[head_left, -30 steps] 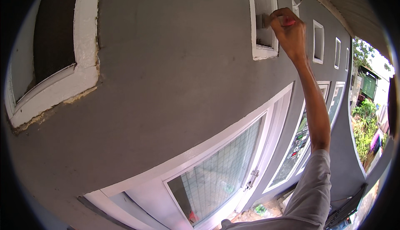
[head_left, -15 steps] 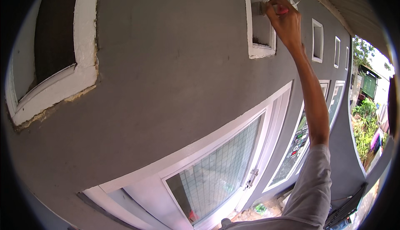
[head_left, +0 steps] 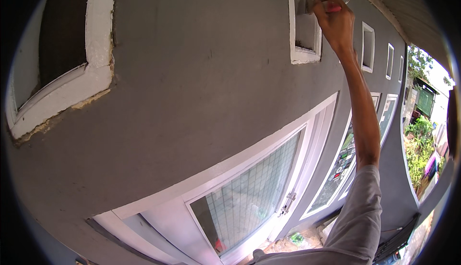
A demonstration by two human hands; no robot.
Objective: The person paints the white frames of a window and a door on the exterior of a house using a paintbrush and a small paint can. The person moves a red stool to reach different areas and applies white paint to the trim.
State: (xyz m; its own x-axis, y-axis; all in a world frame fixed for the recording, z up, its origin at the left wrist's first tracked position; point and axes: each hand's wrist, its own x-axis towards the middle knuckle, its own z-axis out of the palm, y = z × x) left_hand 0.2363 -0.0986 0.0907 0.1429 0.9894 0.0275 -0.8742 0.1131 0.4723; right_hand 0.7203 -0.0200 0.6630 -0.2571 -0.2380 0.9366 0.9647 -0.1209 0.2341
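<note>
While the right hand (head_left: 337, 21) is up between 1 and 2 o'clock, fingers wrapped round a paintbrush (head_left: 306, 5), the left hand is out of frame, so can't tell its state. Brush head points toward 9 o'clock, set over a small white window frame (head_left: 306, 57) at 1 o'clock; red handle (head_left: 332, 7) shows partly through the grip. Bristles sit across the recess inside that frame; contact with it can't be confirmed, a bit blurred. Dark bits lie along the frame's bottom inner edge. Bare forearm (head_left: 363, 111) and grey sleeve (head_left: 355, 212) run down to 5 o'clock. Wall (head_left: 201, 73) is grey. Larger white window frame (head_left: 99, 39) at 10 o'clock, ragged filler along its lower edge. White door (head_left: 165, 226) with glass at 6 o'clock, latch (head_left: 289, 202) at 5. More small recessed openings (head_left: 368, 49) at 2, roof (head_left: 391, 0) beyond them, green plants (head_left: 418, 145) at 3.
</note>
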